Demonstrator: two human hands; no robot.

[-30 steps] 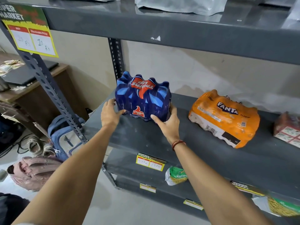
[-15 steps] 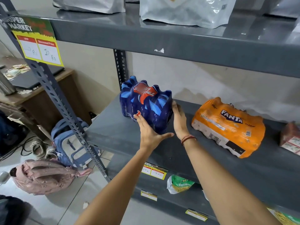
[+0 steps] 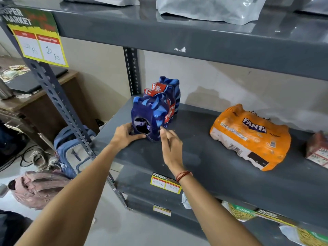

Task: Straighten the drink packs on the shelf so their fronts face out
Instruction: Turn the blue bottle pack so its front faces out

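A blue shrink-wrapped drink pack (image 3: 156,110) with red labels stands on the grey shelf (image 3: 204,157) near its left end, its narrow end with the wrap opening turned toward me. My left hand (image 3: 126,134) grips the pack's lower left corner. My right hand (image 3: 171,144) hovers with fingers spread, fingertips just at the pack's lower right corner. An orange Fanta pack (image 3: 250,135) lies tilted on the same shelf to the right, logo facing up and out.
A reddish pack (image 3: 317,150) sits at the shelf's right edge. Silver pouches (image 3: 209,8) rest on the upper shelf, snack bags (image 3: 243,212) on the lower one. A slotted upright (image 3: 58,96) and price sign (image 3: 37,38) stand left; backpacks (image 3: 71,151) lie on the floor.
The blue pack has been turned about a quarter turn, its narrow end now toward me. My left hand shifted to its lower left corner; my right hand came off its side and opened.
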